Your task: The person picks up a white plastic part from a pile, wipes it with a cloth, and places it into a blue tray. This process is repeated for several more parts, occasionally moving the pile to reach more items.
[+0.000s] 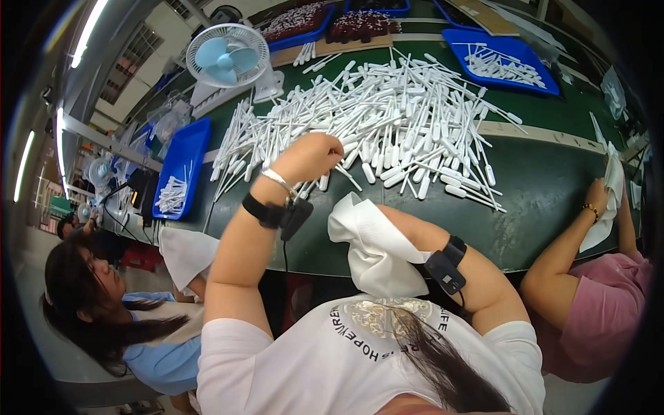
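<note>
Head view: left hand [312,153] curled, fingers hidden, in the white plastic sticks [401,124]; right hand wrapped inside a white cloth [370,242], seemingly for wiping.

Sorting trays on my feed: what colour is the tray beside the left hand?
Blue. The tray holds a few white sticks, left of the left hand; the head view shows it clearly.

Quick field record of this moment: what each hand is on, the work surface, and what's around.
left hand: closed into a loose fist at the near edge of the pile of white plastic sticks; grip on a stick cannot be told
right hand: hidden under the white cloth
surface: green table
left side: blue tray holding a few sticks
far side: second blue tray, small white fan
nearby: co-worker's hand at right on another white cloth; another person seated at left
</note>
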### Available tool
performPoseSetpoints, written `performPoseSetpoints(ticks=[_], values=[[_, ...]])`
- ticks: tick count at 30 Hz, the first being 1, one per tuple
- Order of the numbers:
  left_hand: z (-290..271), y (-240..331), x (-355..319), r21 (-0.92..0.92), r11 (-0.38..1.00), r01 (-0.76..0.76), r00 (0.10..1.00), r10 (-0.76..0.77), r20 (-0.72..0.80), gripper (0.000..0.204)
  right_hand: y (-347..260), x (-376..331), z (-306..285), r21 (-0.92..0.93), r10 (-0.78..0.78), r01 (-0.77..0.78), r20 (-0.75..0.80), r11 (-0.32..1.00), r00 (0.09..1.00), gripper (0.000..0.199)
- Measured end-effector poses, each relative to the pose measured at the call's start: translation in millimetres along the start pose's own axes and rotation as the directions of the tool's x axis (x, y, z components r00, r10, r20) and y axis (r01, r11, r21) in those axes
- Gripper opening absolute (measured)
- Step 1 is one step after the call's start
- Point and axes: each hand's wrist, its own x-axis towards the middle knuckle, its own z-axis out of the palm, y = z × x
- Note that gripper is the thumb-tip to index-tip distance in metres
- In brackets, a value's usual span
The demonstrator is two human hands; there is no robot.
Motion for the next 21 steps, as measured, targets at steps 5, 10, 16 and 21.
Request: performPoseSetpoints(ticks=[5, 10, 16, 21], values=[[49, -45, -28, -0.019, 0.994, 0.11, 0.918, -0.109, -0.381, 0.014, 7, -1, -18, -0.154, 0.035, -0.008, 0.174, 0.988, 0.984, 0.021], [66, -63, -40, 0.053, 0.966, 0.253, 0.852, -0.196, -0.485, 0.019, 8, 2, -18, -0.192, 0.045, -0.015, 0.154, 0.981, 0.987, 0.021], [70, -47, -23, 0.231, 0.908, 0.349, 0.841, -0.195, -0.505, 0.021, 4, 0, -11, -0.068, 0.085, -0.081, 0.063, 0.994, 0.994, 0.023], [71, -54, -29, 0.275, 0.872, 0.404, 0.848, -0.245, -0.47, 0.024, -3, -1, -5, -0.044, 0.088, -0.087, 0.03, 0.995, 0.996, 0.024]])
